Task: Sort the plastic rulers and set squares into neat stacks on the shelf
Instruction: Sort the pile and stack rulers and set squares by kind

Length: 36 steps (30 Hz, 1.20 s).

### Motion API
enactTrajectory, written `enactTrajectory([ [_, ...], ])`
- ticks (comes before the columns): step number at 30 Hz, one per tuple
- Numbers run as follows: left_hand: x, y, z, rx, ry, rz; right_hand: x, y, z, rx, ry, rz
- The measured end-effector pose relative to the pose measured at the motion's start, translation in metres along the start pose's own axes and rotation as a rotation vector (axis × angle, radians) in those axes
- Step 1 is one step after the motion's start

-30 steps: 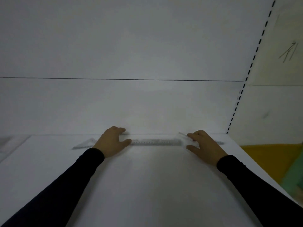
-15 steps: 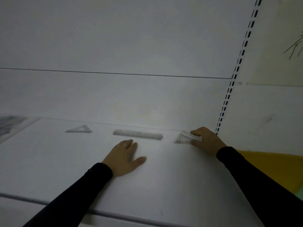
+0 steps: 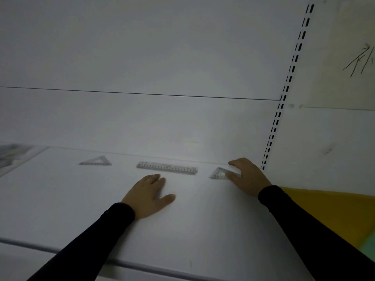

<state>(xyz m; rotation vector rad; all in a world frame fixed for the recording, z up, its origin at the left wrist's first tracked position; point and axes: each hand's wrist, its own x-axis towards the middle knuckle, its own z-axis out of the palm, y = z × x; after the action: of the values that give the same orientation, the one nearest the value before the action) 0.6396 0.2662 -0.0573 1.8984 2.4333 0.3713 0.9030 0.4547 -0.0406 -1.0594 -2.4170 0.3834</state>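
Set squares and a ruler lie in a row along the back of the shelf (image 3: 60, 199); at centre left a set square (image 3: 97, 161) lies alone; mid-frame the ruler stack (image 3: 166, 167) runs crosswise, just beyond the left hand (image 3: 149, 194), flat, holding nothing; right of centre the right hand (image 3: 246, 176) pinches another set square (image 3: 220, 173) at its right end.

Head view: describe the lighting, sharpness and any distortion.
Head view: dim, grey light, brightest on the back wall above the ruler; the ruler's marks are soft but visible; the set square under the right hand and the far set square are slightly blurred; wide-angle lens bends the slotted upright; the left hand casts faint shadow.
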Motion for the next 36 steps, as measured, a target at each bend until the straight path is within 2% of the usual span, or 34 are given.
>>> enactTrajectory([
  [4,-0.005,-0.005,-0.014,-0.1,0.012,-0.012,-0.002,-0.033,0.013,-0.051,0.015,-0.183],
  [8,-0.022,-0.032,-0.049,-0.078,0.047,-0.067,0.003,-0.072,0.035,-0.11,0.018,-0.314],
  [14,-0.069,-0.103,-0.091,-0.011,0.229,-0.166,0.017,-0.139,0.072,-0.102,-0.062,-0.402],
  [21,-0.146,-0.208,-0.115,-0.05,0.296,-0.347,0.028,-0.246,0.12,-0.121,-0.164,-0.496],
  [30,-0.238,-0.367,-0.167,-0.016,0.314,-0.434,0.046,-0.426,0.221,-0.043,-0.192,-0.538],
  [36,-0.262,-0.447,-0.18,-0.008,0.333,-0.457,0.067,-0.514,0.267,-0.014,-0.228,-0.564],
])
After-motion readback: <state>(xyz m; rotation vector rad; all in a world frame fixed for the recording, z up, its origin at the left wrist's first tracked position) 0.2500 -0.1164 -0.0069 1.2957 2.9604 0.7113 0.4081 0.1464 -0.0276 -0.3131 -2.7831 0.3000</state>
